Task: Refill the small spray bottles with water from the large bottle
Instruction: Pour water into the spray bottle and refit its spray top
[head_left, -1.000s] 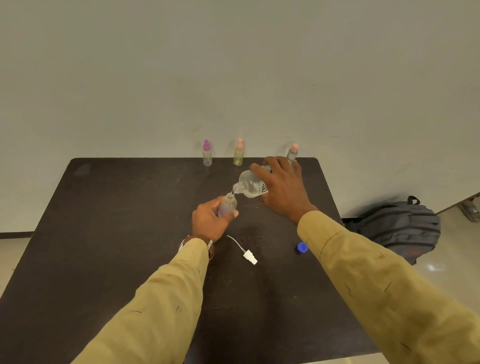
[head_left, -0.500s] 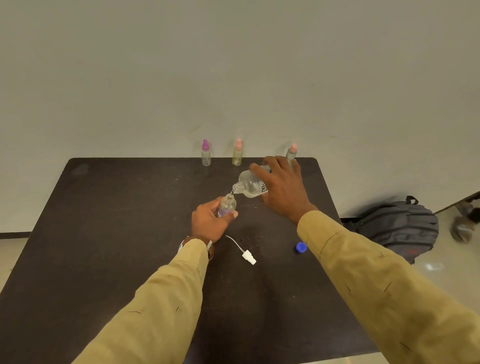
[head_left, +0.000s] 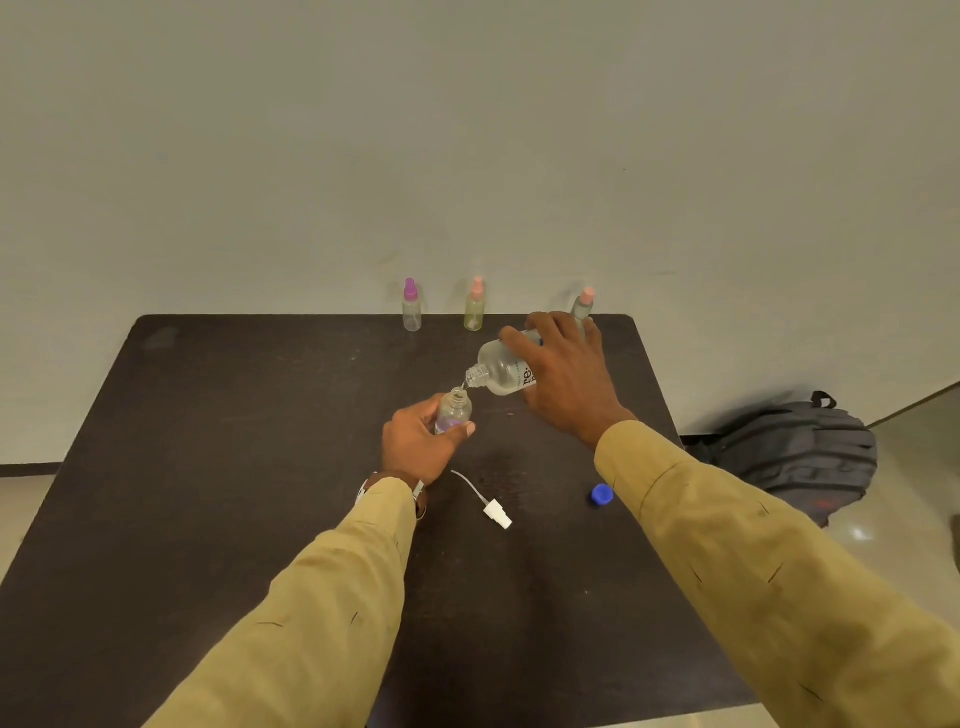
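Large bottle (head_left: 501, 371) still in right hand (head_left: 566, 384)

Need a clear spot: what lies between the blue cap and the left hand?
Head view: a white spray head with its thin tube lies on the table between the blue cap and the left hand.

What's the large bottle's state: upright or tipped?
Tipped. The right hand holds the large bottle nearly on its side, uncapped mouth angled down over the small bottle in the left hand.
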